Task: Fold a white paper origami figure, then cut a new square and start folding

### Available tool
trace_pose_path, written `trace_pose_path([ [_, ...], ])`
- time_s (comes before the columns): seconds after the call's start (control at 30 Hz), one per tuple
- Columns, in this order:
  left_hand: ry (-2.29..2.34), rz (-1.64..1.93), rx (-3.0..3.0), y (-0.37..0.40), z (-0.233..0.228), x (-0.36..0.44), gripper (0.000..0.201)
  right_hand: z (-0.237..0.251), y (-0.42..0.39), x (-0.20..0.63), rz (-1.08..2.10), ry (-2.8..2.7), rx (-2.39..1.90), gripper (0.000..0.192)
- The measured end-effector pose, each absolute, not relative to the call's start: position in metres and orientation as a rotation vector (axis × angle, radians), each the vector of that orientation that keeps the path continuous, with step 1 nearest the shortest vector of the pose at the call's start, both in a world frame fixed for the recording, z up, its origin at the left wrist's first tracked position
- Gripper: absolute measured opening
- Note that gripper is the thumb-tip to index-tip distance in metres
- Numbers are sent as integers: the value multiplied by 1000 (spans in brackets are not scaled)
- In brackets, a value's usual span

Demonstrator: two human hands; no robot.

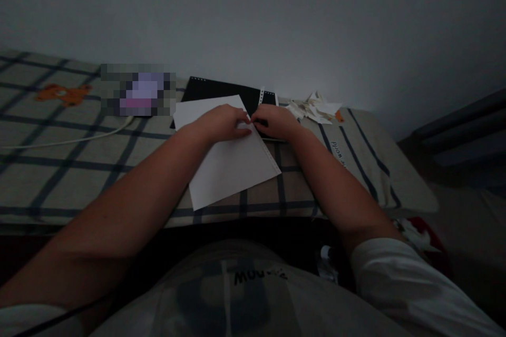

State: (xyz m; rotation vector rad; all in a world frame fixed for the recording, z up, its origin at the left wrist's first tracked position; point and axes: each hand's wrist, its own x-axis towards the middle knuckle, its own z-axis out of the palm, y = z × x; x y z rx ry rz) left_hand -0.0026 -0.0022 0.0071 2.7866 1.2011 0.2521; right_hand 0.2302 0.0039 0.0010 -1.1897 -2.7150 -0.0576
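Observation:
A white paper sheet (pixel 221 174) lies tilted on the striped cloth, with a narrow row of punched holes along its right edge. My left hand (pixel 227 122) rests over its upper part, thumb and fingers bent at the right edge. Fingertips of my right hand (pixel 274 120) pinch the perforated edge strip, close to the left fingertips. Behind both hands lies a black cover (pixel 221 90) with small holes, partly hidden by the paper. A thin perforated paper strip (pixel 261 96) stands out above my right hand. The exact fingertip contact is dim.
Torn paper scraps (pixel 314 108) lie in a pile right of my right hand. Leftward are a blurred-out purple item (pixel 142 92), a pale cable (pixel 98 138) and an orange item (pixel 65 95). The checked cloth (pixel 130 184) meets a plain wall (pixel 253 21). A red container (pixel 425 239) holds white scraps.

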Motion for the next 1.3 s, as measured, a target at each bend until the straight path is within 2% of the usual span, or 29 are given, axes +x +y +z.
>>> trace_pose_path([
  [0.2,1105,286,2816,9,-1,-5,43,0,6,230,-39,-2698,-1225,26],
  [0.63,1268,180,2851,7,1,-8,43,-6,14,234,64,-2609,-1262,25],
  [0.83,1173,210,2865,3,-1,-2,47,-6,15,236,57,-2601,-1279,26],
  [1.3,1265,216,2821,2,2,-2,52,-4,8,230,-66,-2681,-1293,30],
])
